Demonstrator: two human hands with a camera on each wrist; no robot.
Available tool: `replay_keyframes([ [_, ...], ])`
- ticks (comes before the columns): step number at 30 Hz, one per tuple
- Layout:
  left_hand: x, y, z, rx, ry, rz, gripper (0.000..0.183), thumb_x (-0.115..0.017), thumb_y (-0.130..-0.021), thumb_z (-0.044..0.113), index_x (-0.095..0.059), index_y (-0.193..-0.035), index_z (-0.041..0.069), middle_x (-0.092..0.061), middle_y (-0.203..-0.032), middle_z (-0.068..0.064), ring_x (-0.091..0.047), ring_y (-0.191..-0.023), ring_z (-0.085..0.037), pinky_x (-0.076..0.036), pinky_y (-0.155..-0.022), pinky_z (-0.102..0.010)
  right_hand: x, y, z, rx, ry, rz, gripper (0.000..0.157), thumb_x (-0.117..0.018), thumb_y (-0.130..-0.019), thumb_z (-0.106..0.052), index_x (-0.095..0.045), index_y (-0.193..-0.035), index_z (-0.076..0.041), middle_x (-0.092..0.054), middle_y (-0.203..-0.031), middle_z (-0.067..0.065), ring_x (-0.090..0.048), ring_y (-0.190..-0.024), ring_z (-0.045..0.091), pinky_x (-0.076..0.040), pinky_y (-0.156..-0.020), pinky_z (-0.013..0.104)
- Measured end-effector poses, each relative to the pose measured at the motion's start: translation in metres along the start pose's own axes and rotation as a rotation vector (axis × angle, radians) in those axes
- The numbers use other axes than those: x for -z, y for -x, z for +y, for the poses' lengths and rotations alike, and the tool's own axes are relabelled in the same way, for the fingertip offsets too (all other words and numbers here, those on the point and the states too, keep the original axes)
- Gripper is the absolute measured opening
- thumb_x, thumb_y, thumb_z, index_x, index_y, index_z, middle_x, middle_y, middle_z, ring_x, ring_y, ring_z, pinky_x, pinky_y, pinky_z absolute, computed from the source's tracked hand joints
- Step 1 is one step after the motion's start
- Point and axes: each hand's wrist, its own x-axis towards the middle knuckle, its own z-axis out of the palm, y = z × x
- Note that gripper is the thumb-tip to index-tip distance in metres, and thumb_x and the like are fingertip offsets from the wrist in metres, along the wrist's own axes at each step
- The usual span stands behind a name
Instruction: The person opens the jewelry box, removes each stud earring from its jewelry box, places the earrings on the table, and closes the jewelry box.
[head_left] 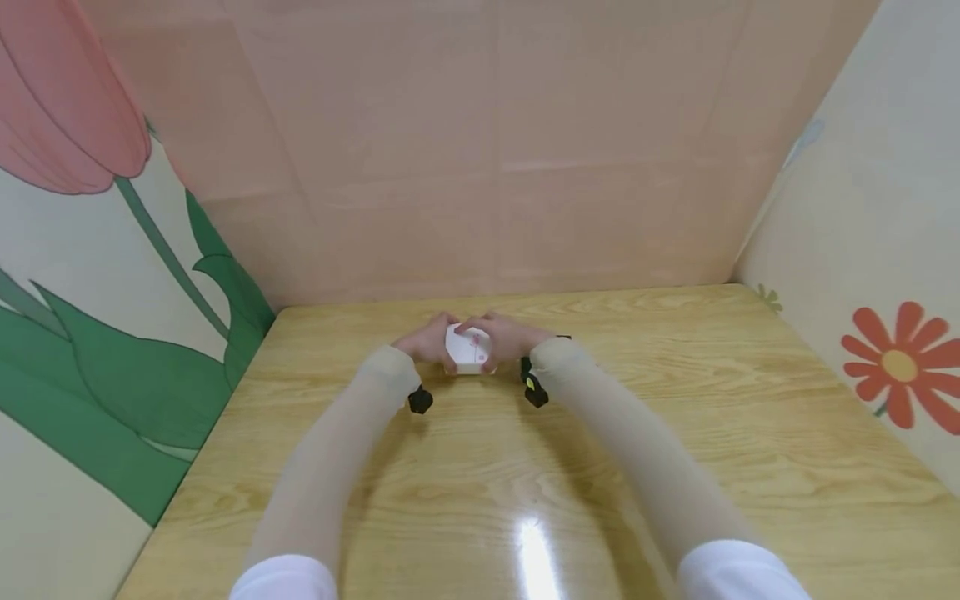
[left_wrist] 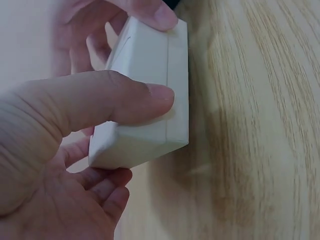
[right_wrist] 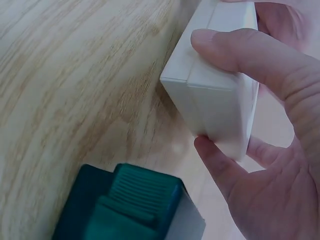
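Note:
A small white box point(head_left: 468, 348) with cut corners and a pink print on top sits between both hands towards the back of the table. My left hand point(head_left: 429, 340) grips its left side; in the left wrist view the thumb presses the front wall near a thin seam point(left_wrist: 167, 65) and the other fingers curl round the far side. From the right, my right hand point(head_left: 513, 337) holds the same box, its thumb on the front wall and a fingertip at the side wall in the right wrist view. The box's underside is hidden.
The wood-grain table point(head_left: 480, 467) reaches back to a pinkish cloth wall point(head_left: 480, 167). Painted panels with a tulip point(head_left: 67, 100) and an orange flower point(head_left: 898, 365) flank it. A dark green ribbed piece point(right_wrist: 140, 195) shows low in the right wrist view.

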Motion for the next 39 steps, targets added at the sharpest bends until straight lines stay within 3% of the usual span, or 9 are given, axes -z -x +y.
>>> replay_keyframes([
  [10, -0.008, -0.005, -0.010, 0.009, 0.036, -0.006, 0.088, -0.079, -0.065, -0.010, -0.030, -0.137, -0.002, -0.040, -0.137, -0.021, -0.044, -0.119, -0.032, -0.035, -0.105, -0.041, -0.007, -0.008, 0.005, -0.061, -0.054, -0.070, 0.083, -0.080, -0.074, -0.010, -0.041, -0.146, -0.025, -0.024, -0.153, 0.018, -0.035, -0.130, 0.032, -0.037, -0.101, 0.054],
  [14, -0.009, -0.004, -0.011, 0.025, 0.036, -0.018, 0.099, -0.080, -0.066, -0.007, -0.021, -0.145, -0.002, -0.034, -0.143, -0.024, -0.040, -0.124, -0.034, -0.031, -0.109, -0.044, -0.008, -0.006, 0.003, -0.085, -0.058, -0.062, 0.082, -0.079, -0.076, -0.010, -0.040, -0.146, -0.026, -0.022, -0.154, 0.017, -0.033, -0.133, 0.034, -0.037, -0.102, 0.055],
  [20, -0.008, -0.001, -0.007, 0.045, -0.029, -0.026, 0.120, -0.084, -0.068, 0.005, 0.001, -0.154, 0.009, -0.007, -0.158, -0.020, -0.020, -0.141, -0.035, -0.022, -0.114, -0.052, -0.003, 0.007, -0.001, -0.045, -0.024, -0.008, 0.086, -0.080, -0.077, -0.017, -0.034, -0.150, -0.021, -0.009, -0.159, 0.023, -0.011, -0.145, 0.042, -0.029, -0.104, 0.065],
  [25, -0.010, 0.005, 0.009, 0.014, -0.105, 0.032, 0.124, -0.087, -0.066, 0.009, 0.000, -0.155, 0.014, -0.004, -0.160, -0.014, -0.007, -0.147, -0.033, -0.018, -0.114, -0.056, 0.017, 0.033, 0.000, 0.027, -0.120, 0.066, 0.078, -0.078, -0.080, -0.018, -0.038, -0.148, -0.014, -0.024, -0.156, 0.016, -0.020, -0.144, 0.037, -0.027, -0.109, 0.060],
  [29, -0.016, 0.007, 0.032, -0.045, -0.201, 0.086, 0.117, -0.087, -0.069, 0.011, -0.007, -0.155, 0.015, -0.016, -0.158, -0.015, -0.020, -0.144, -0.034, -0.026, -0.111, -0.055, 0.032, 0.056, 0.009, 0.074, -0.172, 0.153, 0.059, -0.072, -0.087, -0.016, -0.048, -0.140, -0.008, -0.044, -0.145, 0.015, -0.037, -0.135, 0.037, -0.031, -0.108, 0.057],
  [33, -0.027, 0.004, 0.053, -0.129, -0.313, 0.131, 0.090, -0.079, -0.079, 0.015, -0.026, -0.151, 0.012, -0.039, -0.149, -0.012, -0.040, -0.135, -0.031, -0.037, -0.106, -0.048, 0.043, 0.080, 0.021, 0.096, -0.200, 0.261, 0.038, -0.068, -0.090, -0.013, -0.057, -0.126, -0.005, -0.059, -0.125, 0.016, -0.054, -0.117, 0.036, -0.040, -0.100, 0.055],
  [37, -0.040, 0.001, 0.069, -0.190, -0.276, 0.126, 0.060, -0.069, -0.088, 0.013, -0.044, -0.142, 0.012, -0.057, -0.134, -0.009, -0.054, -0.124, -0.026, -0.046, -0.098, -0.040, 0.045, 0.099, 0.037, 0.083, -0.220, 0.344, 0.021, -0.065, -0.092, -0.009, -0.061, -0.111, -0.002, -0.065, -0.101, 0.012, -0.061, -0.096, 0.026, -0.048, -0.091, 0.047],
  [39, -0.047, -0.002, 0.075, -0.205, -0.266, 0.122, 0.054, -0.068, -0.089, 0.015, -0.047, -0.139, 0.013, -0.059, -0.131, -0.007, -0.056, -0.121, -0.024, -0.048, -0.095, -0.037, 0.043, 0.105, 0.046, 0.062, -0.227, 0.359, 0.017, -0.064, -0.092, -0.008, -0.061, -0.107, 0.000, -0.064, -0.095, 0.011, -0.060, -0.089, 0.022, -0.049, -0.086, 0.045],
])
